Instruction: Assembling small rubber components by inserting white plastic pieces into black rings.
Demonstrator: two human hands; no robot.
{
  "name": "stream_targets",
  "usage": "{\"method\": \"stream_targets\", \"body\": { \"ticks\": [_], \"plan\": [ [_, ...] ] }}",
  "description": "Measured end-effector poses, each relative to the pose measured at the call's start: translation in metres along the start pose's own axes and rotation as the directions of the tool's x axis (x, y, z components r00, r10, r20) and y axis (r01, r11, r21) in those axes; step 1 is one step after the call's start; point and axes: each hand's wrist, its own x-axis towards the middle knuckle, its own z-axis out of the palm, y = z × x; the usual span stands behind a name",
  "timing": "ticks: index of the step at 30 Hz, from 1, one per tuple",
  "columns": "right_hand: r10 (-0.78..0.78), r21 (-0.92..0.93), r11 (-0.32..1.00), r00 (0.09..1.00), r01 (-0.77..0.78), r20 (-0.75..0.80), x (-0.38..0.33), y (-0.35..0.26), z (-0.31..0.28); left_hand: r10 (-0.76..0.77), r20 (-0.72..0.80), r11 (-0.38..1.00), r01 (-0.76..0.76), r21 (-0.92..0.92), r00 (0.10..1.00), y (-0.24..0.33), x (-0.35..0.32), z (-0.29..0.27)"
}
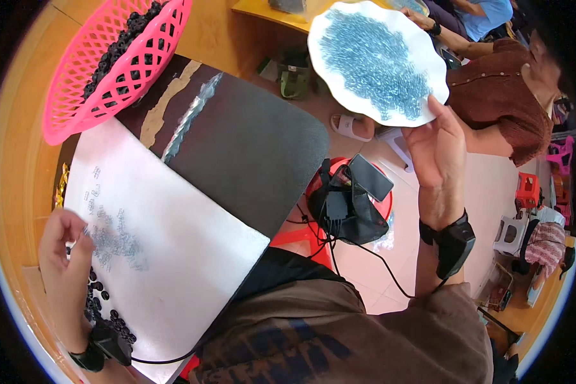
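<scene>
My right hand (438,137) grips the near edge of a white scalloped plate (390,116), its thumb over the rim. A wide layer of tiny blue-grey beads (374,61) covers the plate. My left hand (67,253) is at the left edge of a white sheet (179,256), thumb and fingers pinched together. A tiny shiny bit shows at its fingertips, too small to name. Beside that hand, small blue-grey beads (118,240) lie scattered on the sheet. Round black pieces (99,294) like buttons or beads are by my left wrist.
A pink lattice basket (67,96) of black pieces stands at upper left. A dark board (249,141) lies beyond the sheet. On a red stool (310,240) sit a black bag (358,221) and phone (371,178). Cables reach my wristbands. Other people sit at upper right.
</scene>
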Motion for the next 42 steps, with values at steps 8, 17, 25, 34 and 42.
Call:
{"method": "stream_targets", "body": {
  "ticks": [8,17,25,34,42],
  "plan": [
    [0.294,0.016,0.951,0.915,-0.31,0.278,-0.04,0.017,0.071,-0.171,-0.16,0.985,0.169,-0.026,0.972,-0.06,-0.066,-0.016],
    [0.449,-0.183,0.893,0.78,-0.412,0.436,-0.07,0.044,0.111,-0.215,-0.201,0.975,0.2,-0.092,0.956,-0.072,-0.101,-0.018],
    [0.378,-0.197,0.926,0.802,-0.322,0.463,-0.067,0.044,0.11,-0.135,-0.248,0.986,0.105,-0.131,0.959,-0.061,-0.112,-0.004],
    [0.365,-0.204,0.931,0.802,-0.303,0.472,-0.057,0.04,0.103,0.053,-0.341,0.999,-0.052,0.01,0.939,-0.053,-0.109,0.01],
    [0.369,-0.245,0.928,0.789,-0.282,0.492,-0.033,0.024,0.088,-0.144,-0.26,0.988,0.123,-0.098,0.955,-0.047,-0.1,0.02]
  ]
}}
